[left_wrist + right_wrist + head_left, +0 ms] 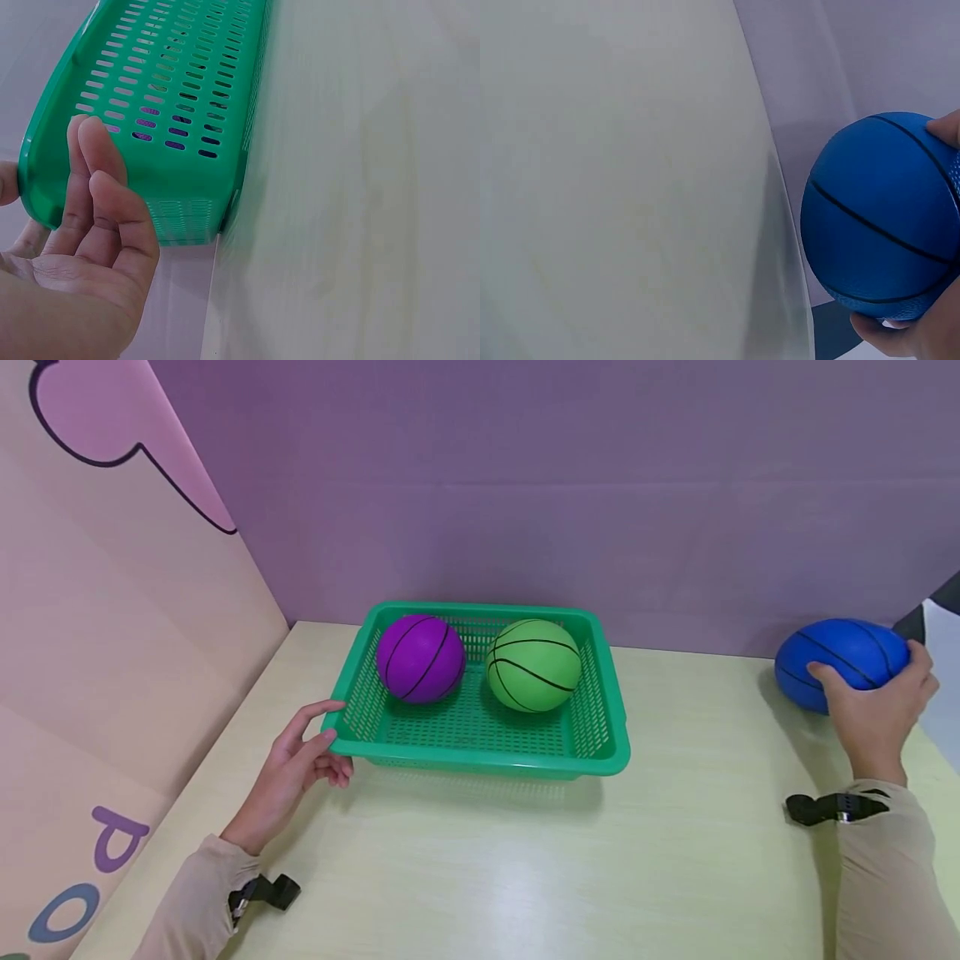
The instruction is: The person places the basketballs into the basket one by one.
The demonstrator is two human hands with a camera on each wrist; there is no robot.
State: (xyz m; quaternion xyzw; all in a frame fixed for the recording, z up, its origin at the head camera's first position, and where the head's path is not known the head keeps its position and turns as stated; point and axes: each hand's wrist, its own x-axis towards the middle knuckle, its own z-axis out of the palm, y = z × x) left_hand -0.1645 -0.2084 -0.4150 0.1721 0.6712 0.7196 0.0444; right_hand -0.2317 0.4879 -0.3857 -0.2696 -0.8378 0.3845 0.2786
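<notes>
A green plastic basket with slotted sides stands on the table, holding a purple ball on its left and a light green ball on its right, both lined in black like basketballs. My left hand grips the basket's front-left corner, thumb and forefinger at the rim and the other fingers curled below it; the left wrist view shows those fingers beside the slotted wall. Far to the right, my right hand holds a blue ball with black lines, thumb on its near side and fingers around its right side.
The pale table ends at the back against a purple panel. A light printed panel runs along the left side. Black wrist cameras are strapped over both sleeves.
</notes>
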